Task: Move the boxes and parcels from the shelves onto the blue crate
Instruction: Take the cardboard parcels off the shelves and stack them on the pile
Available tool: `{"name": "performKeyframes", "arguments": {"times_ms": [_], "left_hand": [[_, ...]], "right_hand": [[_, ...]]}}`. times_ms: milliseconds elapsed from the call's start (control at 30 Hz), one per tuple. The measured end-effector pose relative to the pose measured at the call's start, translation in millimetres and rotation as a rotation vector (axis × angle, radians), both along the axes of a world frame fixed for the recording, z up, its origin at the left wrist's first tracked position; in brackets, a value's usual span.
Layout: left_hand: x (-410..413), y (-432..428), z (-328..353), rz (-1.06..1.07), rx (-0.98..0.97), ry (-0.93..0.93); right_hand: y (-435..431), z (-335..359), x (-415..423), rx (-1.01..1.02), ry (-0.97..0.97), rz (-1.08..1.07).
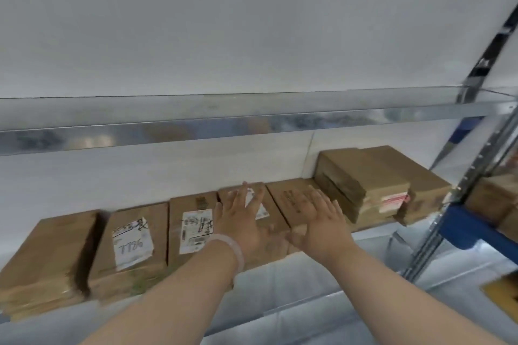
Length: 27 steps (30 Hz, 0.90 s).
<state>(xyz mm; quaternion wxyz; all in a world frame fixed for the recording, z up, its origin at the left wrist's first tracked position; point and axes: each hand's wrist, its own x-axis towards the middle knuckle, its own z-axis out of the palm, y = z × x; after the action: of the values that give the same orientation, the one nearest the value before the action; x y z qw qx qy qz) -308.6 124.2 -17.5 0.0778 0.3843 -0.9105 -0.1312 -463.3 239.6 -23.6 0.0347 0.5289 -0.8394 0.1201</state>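
Observation:
Several flat brown cardboard boxes lie in a row on a metal shelf (308, 286). My left hand (241, 221) lies with straight spread fingers over a box with a white label (259, 206) in the middle of the row. My right hand (322, 221) lies flat, fingers straight, on the plain printed box (291, 199) just to its right. Left of my hands sit a labelled box (190, 221), a box with a handwritten label (131, 241) and a plain box (47, 258). A taller stack of boxes (372, 185) stands at the right. No blue crate is in view.
An upper shelf's metal beam (224, 123) runs across above the boxes. A slotted metal upright (459, 199) and a blue beam (476, 230) stand at the right, with more cardboard boxes (496, 199) on the neighbouring rack. A white wall lies behind.

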Motion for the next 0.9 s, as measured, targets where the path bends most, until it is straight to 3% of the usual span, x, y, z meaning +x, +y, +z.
{"name": "performKeyframes", "arguments": {"times_ms": [400,633,900], "left_hand": [[-180.1,51.8,7.6,-0.247,0.059,0.009],[-233.1,23.5,11.1,-0.235,0.125,0.052],[-272.8,-2.6,10.9,-0.172,0.311,0.119]], "right_hand": [[93.5,4.7,-140.4,-0.045,-0.039,-0.331],[74.3,20.1,-192.0,-0.068,-0.041,-0.406],[37.5,39.0,-248.0,0.079,-0.084,-0.391]]}}
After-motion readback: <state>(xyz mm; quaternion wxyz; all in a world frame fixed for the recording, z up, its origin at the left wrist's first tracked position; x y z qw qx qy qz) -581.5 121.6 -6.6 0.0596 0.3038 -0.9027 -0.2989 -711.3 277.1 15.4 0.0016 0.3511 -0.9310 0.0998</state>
